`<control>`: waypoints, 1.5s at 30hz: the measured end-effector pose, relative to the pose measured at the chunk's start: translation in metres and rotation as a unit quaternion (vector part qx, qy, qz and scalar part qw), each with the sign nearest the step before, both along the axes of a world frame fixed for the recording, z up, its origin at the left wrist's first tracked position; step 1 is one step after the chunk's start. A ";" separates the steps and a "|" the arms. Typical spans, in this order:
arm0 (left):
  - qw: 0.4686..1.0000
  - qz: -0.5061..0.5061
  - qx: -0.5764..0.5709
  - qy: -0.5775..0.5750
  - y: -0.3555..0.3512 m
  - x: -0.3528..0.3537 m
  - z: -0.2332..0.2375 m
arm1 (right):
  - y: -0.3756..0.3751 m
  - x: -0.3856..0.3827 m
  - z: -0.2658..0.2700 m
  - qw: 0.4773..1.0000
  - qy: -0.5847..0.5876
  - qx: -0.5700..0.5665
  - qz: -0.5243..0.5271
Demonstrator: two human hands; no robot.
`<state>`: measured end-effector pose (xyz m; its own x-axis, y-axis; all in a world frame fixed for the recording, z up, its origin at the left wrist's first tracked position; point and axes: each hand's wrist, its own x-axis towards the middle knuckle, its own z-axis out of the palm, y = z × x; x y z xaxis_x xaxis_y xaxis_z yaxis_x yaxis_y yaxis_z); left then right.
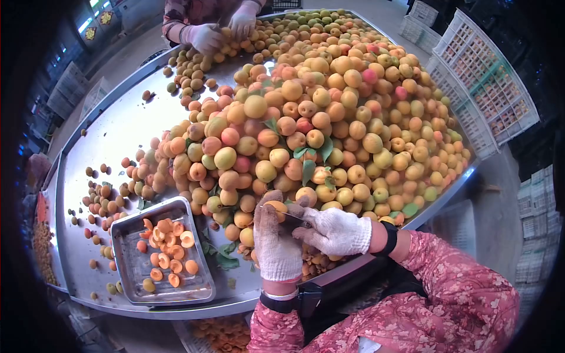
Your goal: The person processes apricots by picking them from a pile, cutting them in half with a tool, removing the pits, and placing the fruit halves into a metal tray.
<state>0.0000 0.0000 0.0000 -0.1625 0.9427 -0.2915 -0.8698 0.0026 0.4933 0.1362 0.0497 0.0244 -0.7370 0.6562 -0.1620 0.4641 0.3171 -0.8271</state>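
Note:
Both of my hands wear white gloves with brown-stained fingers. My left hand is closed around an apricot at the near edge of the fruit pile. My right hand grips a small knife, its blade beside that apricot. A large heap of orange and yellow apricots with some green leaves covers much of the metal table. To the left of my hands, a metal tray holds several apricot halves and a few whole fruits.
Across the table, a co-worker's gloved hands touch the fruit at the far edge. White plastic crates stand at the right, with more stacked at the far left. Below the near edge is a crate of orange pieces.

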 end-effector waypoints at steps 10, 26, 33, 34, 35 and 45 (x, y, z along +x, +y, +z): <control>0.994 0.024 0.037 0.097 -0.007 0.005 0.022 | 0.002 0.003 -0.004 0.990 0.100 -0.097 0.018; 0.993 -0.088 0.082 0.002 0.002 0.016 0.004 | 0.018 0.028 0.023 0.985 0.099 0.093 -0.103; 0.992 -0.113 0.060 -0.009 0.002 0.019 0.013 | 0.025 0.028 -0.006 0.961 0.208 -0.064 -0.172; 0.991 -0.116 0.062 -0.007 0.001 0.018 0.008 | 0.024 0.027 0.017 0.948 0.181 -0.138 -0.225; 0.991 -0.115 0.063 -0.008 0.001 0.018 0.009 | 0.024 0.028 0.022 0.948 0.180 -0.137 -0.224; 0.996 -0.037 0.078 -0.017 0.005 0.017 -0.001 | 0.020 0.026 0.004 0.977 0.164 0.044 -0.130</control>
<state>0.0172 0.0052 -0.0006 -0.0827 0.9861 -0.1441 -0.8864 -0.0067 0.4629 0.1619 0.0695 0.0282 -0.5460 0.8292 0.1196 0.2535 0.2996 -0.9198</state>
